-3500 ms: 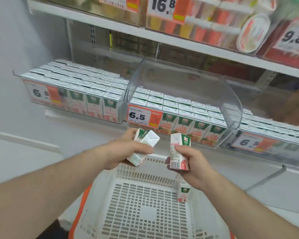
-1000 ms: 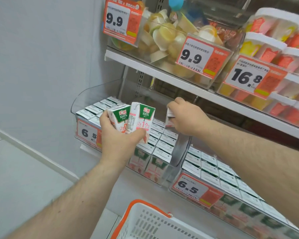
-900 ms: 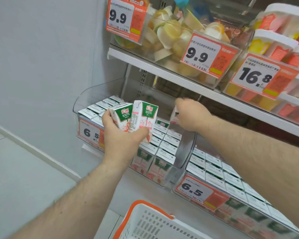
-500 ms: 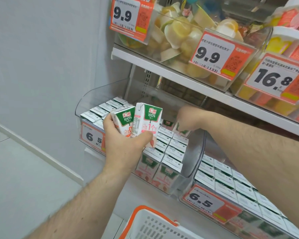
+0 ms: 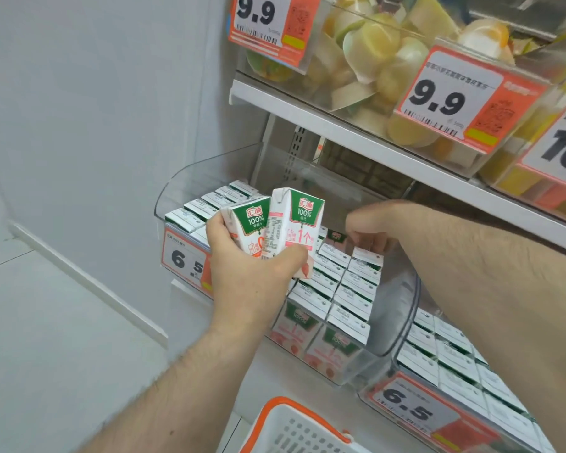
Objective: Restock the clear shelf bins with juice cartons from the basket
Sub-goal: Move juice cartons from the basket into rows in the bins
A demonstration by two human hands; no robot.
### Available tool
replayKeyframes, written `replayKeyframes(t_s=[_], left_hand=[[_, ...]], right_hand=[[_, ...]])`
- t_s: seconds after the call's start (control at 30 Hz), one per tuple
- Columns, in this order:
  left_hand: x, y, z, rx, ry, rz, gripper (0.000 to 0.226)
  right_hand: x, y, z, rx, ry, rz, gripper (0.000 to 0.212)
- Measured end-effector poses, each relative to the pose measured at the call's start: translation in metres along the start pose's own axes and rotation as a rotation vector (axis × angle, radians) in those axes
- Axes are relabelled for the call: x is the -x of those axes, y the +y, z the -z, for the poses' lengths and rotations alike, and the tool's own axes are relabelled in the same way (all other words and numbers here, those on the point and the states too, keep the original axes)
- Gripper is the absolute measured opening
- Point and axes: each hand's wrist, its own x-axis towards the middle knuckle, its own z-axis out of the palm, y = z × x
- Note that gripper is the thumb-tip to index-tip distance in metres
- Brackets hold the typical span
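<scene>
At the bottom of the frame sits the white plastic basket with an orange rim [image 5: 294, 429], above it the left hand [image 5: 249, 273] grips two green-and-white juice cartons [image 5: 275, 223] upright mid-frame, and farther back the right hand [image 5: 370, 230] curls its fingers onto carton tops inside the clear plastic shelf bin [image 5: 396, 308].

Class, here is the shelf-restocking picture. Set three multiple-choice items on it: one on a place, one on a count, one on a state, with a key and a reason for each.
1. Where is the basket?
A. Below the bins
B. On the top shelf
C. Inside a bin

2. How many juice cartons does the left hand hold?
A. One
B. Two
C. Four

3. What is the right hand doing?
A. Hanging at the person's side
B. Lifting the basket
C. Reaching into the left clear bin, fingers at the back row

Key: 1 A, its orange rim shows at the bottom edge; 2 B, two green-topped cartons stand side by side in the grip; 3 C, the fingers touch cartons inside the bin.
</scene>
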Motion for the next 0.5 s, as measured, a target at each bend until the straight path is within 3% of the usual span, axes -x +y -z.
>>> replayKeyframes(t_s=[0.1,0.27,0.5], left_hand=[[-0.002,-0.001,-0.001,-0.006,-0.001,0.015,0.065],[-0.003,-0.002,-0.004,-0.010,0.030,0.029,0.070],[-0.002,-0.001,-0.002,-0.014,-0.009,0.035,0.064]], right_hand=[[-0.017,-0.007,-0.007,0.012,0.175,0.070,0.029],[-0.044,-0.018,-0.024,-0.044,0.034,0.127,0.029],[-0.046,-0.008,-0.020,0.016,0.136,0.083,0.024]])
